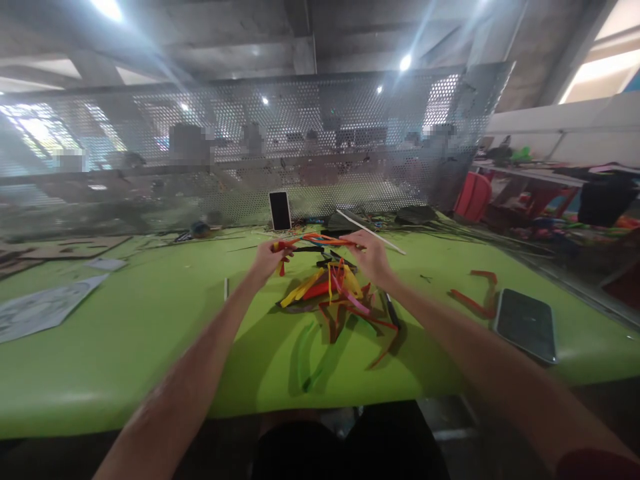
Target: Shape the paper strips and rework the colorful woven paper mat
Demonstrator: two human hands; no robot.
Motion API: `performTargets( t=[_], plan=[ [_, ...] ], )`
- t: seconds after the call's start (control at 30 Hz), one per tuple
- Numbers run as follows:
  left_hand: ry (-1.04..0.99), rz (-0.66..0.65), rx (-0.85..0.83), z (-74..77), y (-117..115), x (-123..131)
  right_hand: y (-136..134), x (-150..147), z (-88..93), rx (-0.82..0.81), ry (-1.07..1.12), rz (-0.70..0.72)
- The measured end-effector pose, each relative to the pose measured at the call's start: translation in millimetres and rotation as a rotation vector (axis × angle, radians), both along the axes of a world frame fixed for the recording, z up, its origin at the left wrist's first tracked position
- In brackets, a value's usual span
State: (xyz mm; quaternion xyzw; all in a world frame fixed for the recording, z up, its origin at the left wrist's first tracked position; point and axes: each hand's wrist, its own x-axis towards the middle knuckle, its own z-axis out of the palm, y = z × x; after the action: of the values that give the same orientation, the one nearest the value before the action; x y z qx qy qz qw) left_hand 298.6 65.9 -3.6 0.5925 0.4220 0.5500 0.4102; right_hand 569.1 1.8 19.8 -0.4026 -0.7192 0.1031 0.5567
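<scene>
Between my two hands stretches an orange strip (320,237), thin and flexible, held just above the tabletop. My left hand (273,257) is closed on its left end, where yellow and red pieces also show at the fingers. The strip's other end is pinched by my right hand (367,253). Right below lies a loose heap of coloured strips (333,290), in yellow, red, pink and orange. A translucent green strip (306,357) curves on the table nearer to me. Some dark pieces (330,257) lie behind the heap, partly hidden.
The green table (165,320) carries a dark tablet-like device (526,325) and an orange-red strip (475,305) at right. A drawn-on paper sheet (47,310) lies at left. An upright phone (280,211) leans near a perforated metal screen (320,147); a white stick (373,232) lies behind.
</scene>
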Motion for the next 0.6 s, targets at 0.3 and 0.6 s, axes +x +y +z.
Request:
performTargets(
  t=[0.3, 0.6],
  plan=[
    [0.595, -0.098, 0.48, -15.4, 4, 7, -4, -9, -2.6, -0.04, 0.068, 0.077],
    [0.697, -0.08, 0.494, -13.7, 3, 0, 11, -4, -10.6, -0.249, 0.202, 0.064]
  ],
)
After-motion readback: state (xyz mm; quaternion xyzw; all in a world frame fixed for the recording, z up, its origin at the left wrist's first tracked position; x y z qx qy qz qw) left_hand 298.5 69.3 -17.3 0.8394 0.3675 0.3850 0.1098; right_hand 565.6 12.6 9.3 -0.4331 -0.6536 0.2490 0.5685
